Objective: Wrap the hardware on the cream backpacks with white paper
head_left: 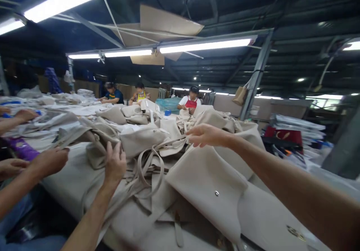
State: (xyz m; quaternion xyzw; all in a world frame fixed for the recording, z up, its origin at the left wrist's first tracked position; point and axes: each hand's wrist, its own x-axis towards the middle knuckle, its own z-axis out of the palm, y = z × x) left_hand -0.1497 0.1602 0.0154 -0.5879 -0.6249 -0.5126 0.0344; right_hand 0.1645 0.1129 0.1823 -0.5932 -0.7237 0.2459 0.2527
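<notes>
A heap of beige bags [146, 138] with long straps covers the table in front of me. My left hand [115, 164] reaches in from below and grips the edge of a beige bag [97, 155] in the heap, fingers pointing up. My right hand [206, 134] stretches out over the pile and holds the top edge of a large beige bag with a metal snap [209, 183], which hangs lifted below it. A thin strap [171, 141] runs up to its fingertips.
A co-worker's hands [50, 161] work the fabric at the left, with more hands [25, 114] further back. Three people sit at the far side [191, 99]. A steel post [255, 78] stands at the right, with stacked goods [298, 127] beyond it.
</notes>
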